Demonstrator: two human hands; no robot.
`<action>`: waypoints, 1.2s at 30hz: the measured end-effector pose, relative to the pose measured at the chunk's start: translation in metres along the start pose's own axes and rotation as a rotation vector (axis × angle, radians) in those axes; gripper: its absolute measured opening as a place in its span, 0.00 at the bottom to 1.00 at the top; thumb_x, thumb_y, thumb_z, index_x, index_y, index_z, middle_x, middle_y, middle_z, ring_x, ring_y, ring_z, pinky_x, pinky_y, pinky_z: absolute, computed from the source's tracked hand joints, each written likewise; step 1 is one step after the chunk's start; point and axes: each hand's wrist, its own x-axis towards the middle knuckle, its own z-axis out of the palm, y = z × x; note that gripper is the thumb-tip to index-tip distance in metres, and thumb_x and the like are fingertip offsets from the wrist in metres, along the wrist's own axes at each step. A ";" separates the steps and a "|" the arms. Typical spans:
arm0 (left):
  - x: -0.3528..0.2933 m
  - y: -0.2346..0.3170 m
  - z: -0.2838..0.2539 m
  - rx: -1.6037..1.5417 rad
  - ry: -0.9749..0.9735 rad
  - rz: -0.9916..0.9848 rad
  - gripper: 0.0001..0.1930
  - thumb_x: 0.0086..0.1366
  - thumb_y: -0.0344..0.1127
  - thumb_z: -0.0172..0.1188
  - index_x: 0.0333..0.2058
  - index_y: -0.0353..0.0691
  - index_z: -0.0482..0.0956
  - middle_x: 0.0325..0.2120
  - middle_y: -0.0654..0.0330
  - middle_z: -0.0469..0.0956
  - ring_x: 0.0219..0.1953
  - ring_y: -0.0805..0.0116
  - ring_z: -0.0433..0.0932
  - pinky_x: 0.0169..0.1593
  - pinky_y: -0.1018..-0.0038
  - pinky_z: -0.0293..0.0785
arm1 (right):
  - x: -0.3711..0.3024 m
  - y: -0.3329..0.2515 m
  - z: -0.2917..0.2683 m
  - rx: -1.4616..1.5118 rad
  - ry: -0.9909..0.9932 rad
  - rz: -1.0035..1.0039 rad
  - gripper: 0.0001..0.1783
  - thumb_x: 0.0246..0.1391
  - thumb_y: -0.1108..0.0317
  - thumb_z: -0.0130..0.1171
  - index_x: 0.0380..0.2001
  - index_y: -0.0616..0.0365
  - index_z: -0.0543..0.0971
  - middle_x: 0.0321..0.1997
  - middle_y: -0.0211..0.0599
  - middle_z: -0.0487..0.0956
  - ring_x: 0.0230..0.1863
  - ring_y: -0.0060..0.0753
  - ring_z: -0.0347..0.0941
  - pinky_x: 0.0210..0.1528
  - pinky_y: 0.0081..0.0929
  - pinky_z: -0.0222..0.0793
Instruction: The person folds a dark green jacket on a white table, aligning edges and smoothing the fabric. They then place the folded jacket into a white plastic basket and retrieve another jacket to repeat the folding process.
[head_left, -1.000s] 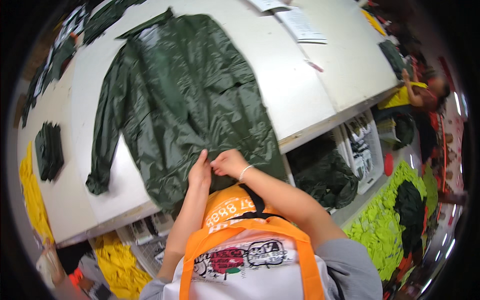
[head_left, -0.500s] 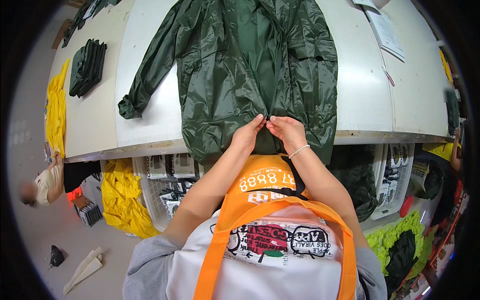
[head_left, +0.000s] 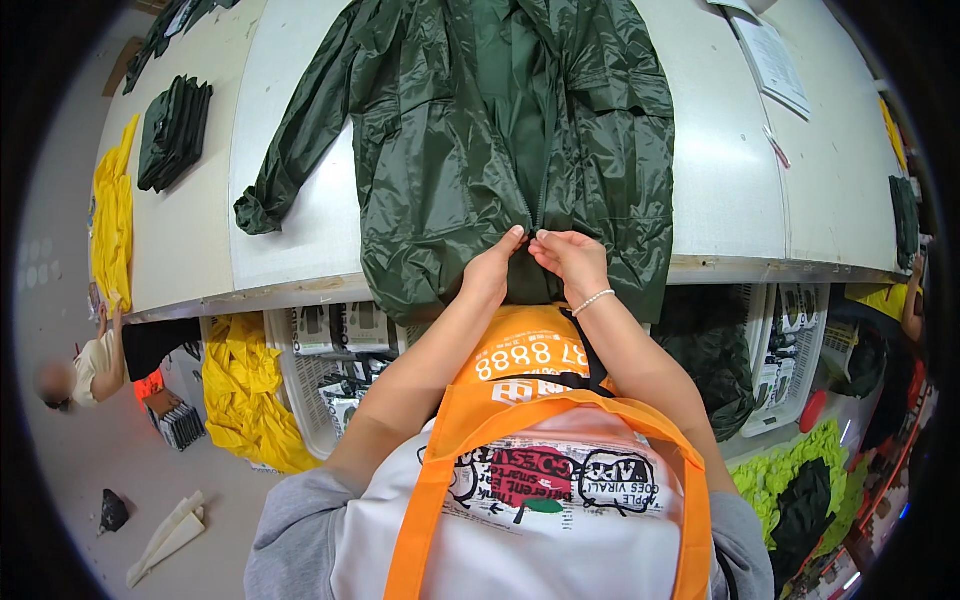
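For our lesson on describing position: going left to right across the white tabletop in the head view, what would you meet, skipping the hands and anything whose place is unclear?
Yellow garment → stack of folded dark green garments → dark green zip jacket → printed papers → dark green cloth.

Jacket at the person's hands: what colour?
Dark green jacket, with a glossy sheen; shows best in the head view.

A jacket (head_left: 425, 165) is lying across the table (head_left: 720, 220), its hem hanging over the near edge. A folded stack (head_left: 175, 135) is sitting to its left; papers (head_left: 772, 65) are lying to its right, a tool (head_left: 777, 148) resting nearer the edge. Below, a cloth heap (head_left: 245, 390) is lying left of a crate (head_left: 312, 415) that is holding packages (head_left: 370, 328).
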 end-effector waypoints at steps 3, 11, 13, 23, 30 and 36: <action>0.006 -0.002 0.000 0.051 0.023 -0.001 0.14 0.62 0.37 0.61 0.40 0.31 0.77 0.40 0.56 0.77 0.46 0.70 0.72 0.53 0.76 0.65 | 0.000 0.002 0.001 0.017 -0.002 0.001 0.05 0.50 0.75 0.62 0.28 0.65 0.77 0.29 0.39 0.80 0.30 0.27 0.79 0.32 0.17 0.76; -0.008 0.007 -0.008 0.725 -0.010 -0.102 0.23 0.62 0.54 0.56 0.40 0.38 0.81 0.39 0.60 0.80 0.44 0.75 0.73 0.51 0.81 0.63 | 0.007 -0.003 -0.003 -0.194 -0.032 -0.025 0.05 0.50 0.73 0.62 0.27 0.65 0.77 0.27 0.37 0.80 0.27 0.27 0.78 0.30 0.17 0.73; -0.011 0.008 -0.008 0.631 0.001 -0.138 0.21 0.62 0.50 0.58 0.40 0.35 0.81 0.39 0.60 0.80 0.44 0.74 0.74 0.51 0.81 0.64 | 0.013 -0.007 -0.011 -0.506 -0.120 -0.154 0.06 0.49 0.73 0.62 0.27 0.66 0.78 0.23 0.38 0.80 0.23 0.25 0.77 0.26 0.19 0.71; -0.018 -0.030 -0.028 0.202 0.115 -0.275 0.16 0.58 0.39 0.65 0.39 0.31 0.80 0.37 0.59 0.80 0.40 0.72 0.75 0.48 0.76 0.70 | -0.001 -0.039 0.002 -1.678 -0.521 -1.052 0.07 0.39 0.71 0.55 0.26 0.61 0.74 0.37 0.46 0.73 0.47 0.50 0.66 0.50 0.43 0.61; -0.060 -0.050 -0.053 0.682 0.108 -0.541 0.27 0.59 0.57 0.58 0.42 0.36 0.80 0.38 0.50 0.80 0.44 0.66 0.76 0.50 0.76 0.68 | -0.003 -0.016 0.011 -2.037 -0.915 -0.916 0.16 0.38 0.65 0.58 0.30 0.65 0.79 0.38 0.49 0.77 0.54 0.50 0.64 0.66 0.46 0.45; -0.055 -0.115 -0.091 0.761 0.064 -0.549 0.37 0.57 0.66 0.55 0.44 0.32 0.78 0.44 0.42 0.77 0.50 0.58 0.74 0.54 0.74 0.66 | 0.002 -0.016 -0.005 -1.971 -1.144 -1.011 0.10 0.37 0.67 0.59 0.26 0.59 0.79 0.28 0.37 0.78 0.41 0.38 0.70 0.57 0.37 0.54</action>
